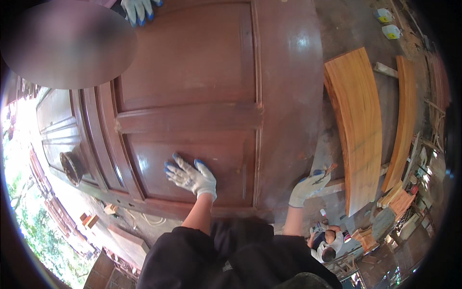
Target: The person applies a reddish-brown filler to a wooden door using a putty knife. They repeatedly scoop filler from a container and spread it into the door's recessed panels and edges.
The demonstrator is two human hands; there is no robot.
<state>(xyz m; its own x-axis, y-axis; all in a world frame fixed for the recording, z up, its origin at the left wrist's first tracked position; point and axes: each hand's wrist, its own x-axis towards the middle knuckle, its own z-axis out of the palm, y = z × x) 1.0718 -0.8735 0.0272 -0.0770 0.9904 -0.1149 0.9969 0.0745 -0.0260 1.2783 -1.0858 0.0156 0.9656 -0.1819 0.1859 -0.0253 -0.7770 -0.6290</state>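
A large glossy reddish-brown panelled wooden door (192, 62) lies flat in front of me. My left hand (191, 176), in a white glove with blue fingertips, rests flat with spread fingers on the door's lower panel. My right hand (310, 185), gloved the same way, grips the door's right edge near its corner. Another person's gloved hand (138, 9) touches the far edge of the door at the top.
Two long orange planks (358, 130) (404, 120) lie to the right of the door. A second panelled door (57, 125) with a dark round can (72, 167) on it lies at the left. White bottles (390, 31) stand far right. Another person (327, 241) crouches lower right among wood scraps.
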